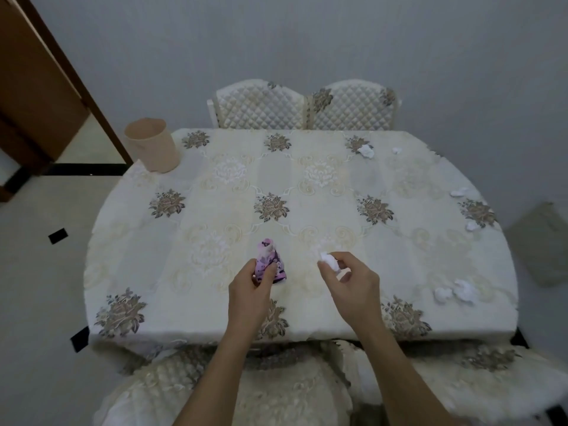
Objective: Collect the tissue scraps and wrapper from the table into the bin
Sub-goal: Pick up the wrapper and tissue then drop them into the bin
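My left hand (250, 285) grips a pink and purple wrapper (270, 259) just above the near middle of the table (215, 192). To its right, my right hand (350, 281) pinches a white tissue scrap (330, 261) between thumb and fingers. More white tissue scraps lie along the table's right side: two close together at the near right (458, 292), one further up the edge (471, 225), one above that (460, 192), and two at the far right corner (366, 151). A beige bin (152, 145) stands on the far left corner of the table.
The table wears a cream floral cloth. Two quilted chairs (302, 106) stand behind it against the grey wall, and cushioned chairs (276, 392) sit right below my arms. A brown door (40, 87) is at the far left.
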